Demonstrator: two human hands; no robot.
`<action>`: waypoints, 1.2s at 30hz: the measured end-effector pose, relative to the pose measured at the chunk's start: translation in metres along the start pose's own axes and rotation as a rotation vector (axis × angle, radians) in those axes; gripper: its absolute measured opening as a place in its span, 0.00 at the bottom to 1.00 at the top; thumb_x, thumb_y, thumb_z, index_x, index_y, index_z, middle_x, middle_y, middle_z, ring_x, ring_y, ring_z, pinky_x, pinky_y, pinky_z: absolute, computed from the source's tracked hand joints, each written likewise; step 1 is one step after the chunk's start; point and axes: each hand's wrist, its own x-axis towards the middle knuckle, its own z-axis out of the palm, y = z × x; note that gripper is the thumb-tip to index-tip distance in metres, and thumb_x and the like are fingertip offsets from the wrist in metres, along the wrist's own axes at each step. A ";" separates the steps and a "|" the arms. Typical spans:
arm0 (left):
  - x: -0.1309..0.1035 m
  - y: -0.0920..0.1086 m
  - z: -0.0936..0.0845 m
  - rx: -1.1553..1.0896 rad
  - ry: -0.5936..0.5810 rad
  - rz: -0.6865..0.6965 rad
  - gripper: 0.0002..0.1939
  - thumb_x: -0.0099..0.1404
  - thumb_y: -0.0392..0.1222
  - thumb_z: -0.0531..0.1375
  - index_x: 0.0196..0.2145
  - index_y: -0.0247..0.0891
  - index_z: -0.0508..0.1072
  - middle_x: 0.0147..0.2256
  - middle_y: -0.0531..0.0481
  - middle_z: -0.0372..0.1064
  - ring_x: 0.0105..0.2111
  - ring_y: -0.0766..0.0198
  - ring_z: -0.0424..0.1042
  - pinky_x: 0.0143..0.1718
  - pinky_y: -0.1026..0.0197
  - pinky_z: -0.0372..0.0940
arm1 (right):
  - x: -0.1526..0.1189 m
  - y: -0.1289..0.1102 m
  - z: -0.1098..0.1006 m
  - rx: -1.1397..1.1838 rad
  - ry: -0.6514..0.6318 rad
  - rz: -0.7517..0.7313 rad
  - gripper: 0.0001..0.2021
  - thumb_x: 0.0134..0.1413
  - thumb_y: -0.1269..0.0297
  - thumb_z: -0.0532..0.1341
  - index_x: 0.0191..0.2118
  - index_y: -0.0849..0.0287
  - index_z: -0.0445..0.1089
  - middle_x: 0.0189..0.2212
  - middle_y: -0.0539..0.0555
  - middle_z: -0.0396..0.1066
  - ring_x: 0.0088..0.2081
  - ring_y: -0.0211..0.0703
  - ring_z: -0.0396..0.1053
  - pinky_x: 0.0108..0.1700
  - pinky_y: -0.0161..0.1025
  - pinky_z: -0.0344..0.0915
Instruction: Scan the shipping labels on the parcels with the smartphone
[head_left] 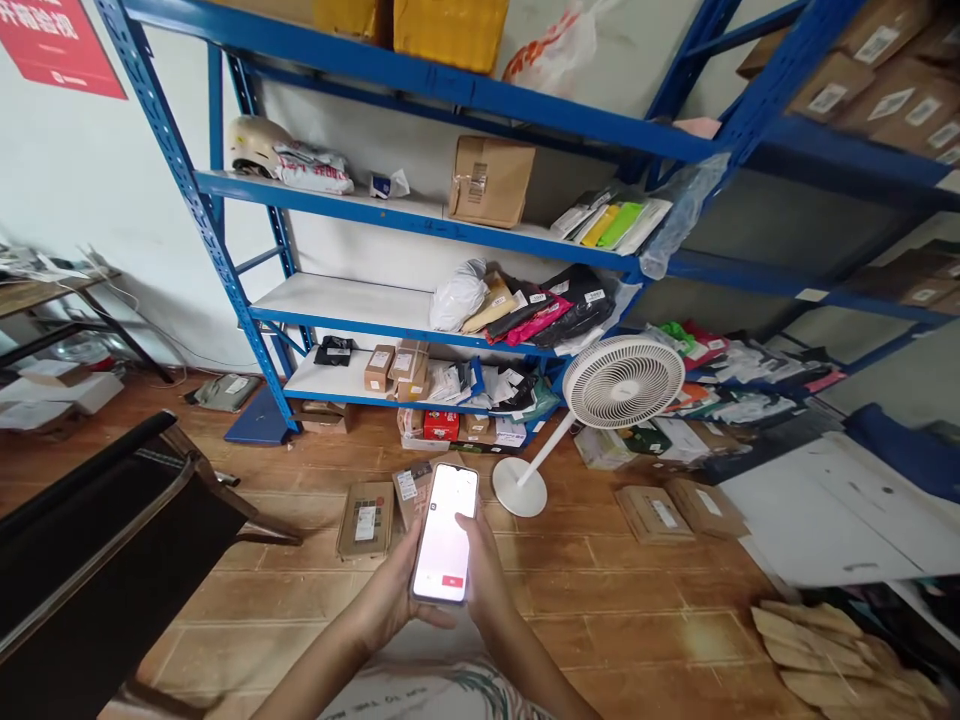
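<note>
Two bare hands hold one phone, which is upright in front of the person's body, above the wooden floor [585, 610]. The left hand [395, 590] is wrapped around the lower left side and bottom of the phone [444, 545], and the right hand [484, 565] closes on its right edge, with one thumb over the lit screen; whether that thumb touches the glass, I cannot tell. The screen is mostly white, with one red button near the bottom. Four flat cardboard boxes lie on the floor: one just left of the phone [365, 520], one partly hidden behind it, and two side by side to the right. One white fan [624, 385] stands between these pairs, and one black chair [112, 550] is at the left. On the blue rack [420, 225] ahead are one helmet [257, 145] and one larger carton [491, 182] on the same shelf; two small brown boxes [379, 368] and one black parcel [334, 350] sit on the lowest shelf. One red box [441, 425] is beneath it. The bagged parcels [536, 310] overlap too much to count. One red poster [60, 45] hangs on the wall.
</note>
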 end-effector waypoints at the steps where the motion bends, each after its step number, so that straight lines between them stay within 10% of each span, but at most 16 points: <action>1: 0.000 0.000 0.001 0.002 0.006 0.007 0.34 0.65 0.62 0.43 0.63 0.43 0.48 0.48 0.37 0.69 0.39 0.49 0.71 0.28 0.51 0.70 | -0.001 0.001 -0.001 -0.021 -0.002 -0.015 0.22 0.41 0.60 0.59 0.46 0.57 0.66 0.32 0.49 0.79 0.34 0.48 0.75 0.35 0.41 0.69; 16: -0.006 -0.006 -0.004 0.016 0.003 0.073 0.43 0.58 0.69 0.48 0.64 0.46 0.44 0.53 0.37 0.64 0.44 0.47 0.70 0.31 0.53 0.71 | 0.006 0.014 -0.011 -0.154 -0.097 -0.078 0.17 0.39 0.63 0.62 0.40 0.56 0.68 0.36 0.50 0.76 0.38 0.48 0.72 0.42 0.42 0.67; 36: -0.004 -0.010 -0.010 -0.106 0.016 0.121 0.42 0.57 0.42 0.53 0.64 0.53 0.36 0.42 0.43 0.71 0.31 0.53 0.73 0.23 0.54 0.70 | -0.001 0.008 -0.028 -0.171 -0.333 -0.025 0.16 0.41 0.67 0.56 0.40 0.55 0.70 0.38 0.49 0.77 0.41 0.50 0.72 0.46 0.45 0.65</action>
